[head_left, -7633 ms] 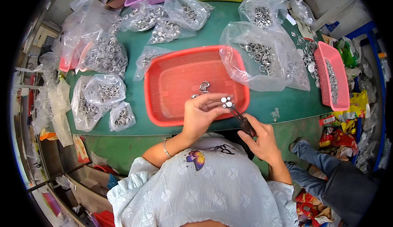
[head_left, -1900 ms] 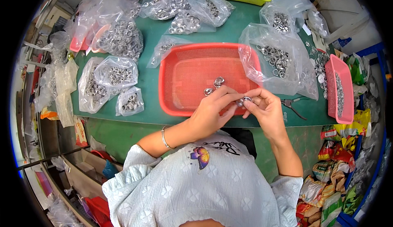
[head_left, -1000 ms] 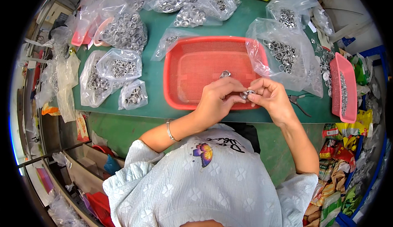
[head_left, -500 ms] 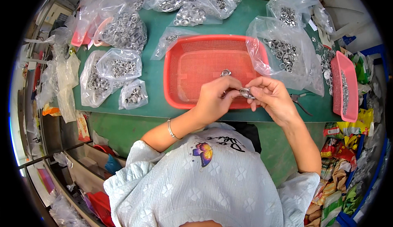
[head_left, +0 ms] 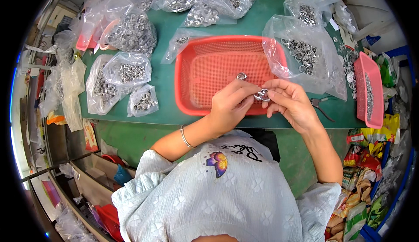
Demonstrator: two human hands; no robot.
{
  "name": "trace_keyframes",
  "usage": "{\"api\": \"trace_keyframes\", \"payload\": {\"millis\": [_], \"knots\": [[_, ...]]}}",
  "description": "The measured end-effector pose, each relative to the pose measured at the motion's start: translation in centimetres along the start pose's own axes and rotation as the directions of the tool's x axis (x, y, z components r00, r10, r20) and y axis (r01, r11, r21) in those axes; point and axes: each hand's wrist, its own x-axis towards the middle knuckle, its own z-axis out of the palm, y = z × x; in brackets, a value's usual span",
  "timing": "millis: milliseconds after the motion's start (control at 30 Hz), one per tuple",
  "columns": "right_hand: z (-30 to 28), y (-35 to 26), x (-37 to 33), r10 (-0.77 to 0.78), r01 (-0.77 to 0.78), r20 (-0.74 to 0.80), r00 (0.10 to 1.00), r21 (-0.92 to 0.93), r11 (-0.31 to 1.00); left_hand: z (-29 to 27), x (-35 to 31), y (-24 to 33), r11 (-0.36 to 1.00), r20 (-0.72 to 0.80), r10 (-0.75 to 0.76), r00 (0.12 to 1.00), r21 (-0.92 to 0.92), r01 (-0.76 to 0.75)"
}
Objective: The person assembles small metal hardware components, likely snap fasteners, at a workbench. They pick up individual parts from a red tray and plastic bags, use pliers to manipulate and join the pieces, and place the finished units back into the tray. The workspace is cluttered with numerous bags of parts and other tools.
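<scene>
Silvery metal rings sit between my two hands, over the near edge of a red plastic basket. The fingers of my right hand pinch them from the right. My left hand is closed too, its fingertips meeting the rings from the left; whether it holds another piece inside is hidden. A small metal ring piece shows just beyond my left knuckles, within the basket. How many pieces are in my fingers cannot be made out.
Clear bags of metal rings lie left, at the back and right; one bag overlaps the basket's right rim. Pliers rest by my right hand. A pink basket holds small metal parts at the green table's right end.
The rings have turned between my fingers and now show open loops instead of a smooth rounded side. My hands stay in nearly the same place over the basket's edge.
</scene>
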Motion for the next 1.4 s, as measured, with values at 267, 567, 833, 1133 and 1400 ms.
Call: {"api": "trace_keyframes", "payload": {"millis": [267, 567, 833, 1133, 1400], "knots": [[2.4, 0.6, -0.9, -0.297, 0.243, -0.144, 0.944, -0.309, 0.919, 0.5, 0.3, -0.3, 0.995, -0.037, -0.103, 0.994, -0.007, 0.103], [1.3, 1.5, -0.8, -0.211, 0.182, -0.175, 0.962, -0.166, 0.969, 0.4, 1.1, -2.0, 0.489, 0.119, -0.637, 0.762, -0.702, 0.518], [0.0, 2.9, 0.0, -0.102, 0.12, -0.152, 0.983, 0.116, 0.986, 0.1, 0.1, -3.3, -0.045, 0.539, -0.651, 0.535, -0.73, 0.682], [-0.5, 4.7, 0.6, -0.187, 0.193, -0.149, 0.971, 0.033, 0.981, -1.0, -0.5, -2.8, 0.385, 0.445, -0.601, 0.664, -0.567, 0.728], [-0.9, 5.9, 0.5, -0.281, 0.267, -0.096, 0.955, -0.134, 0.954, -4.2, 1.2, -3.7, 0.563, 0.535, -0.526, 0.662, -0.364, 0.742]]}}
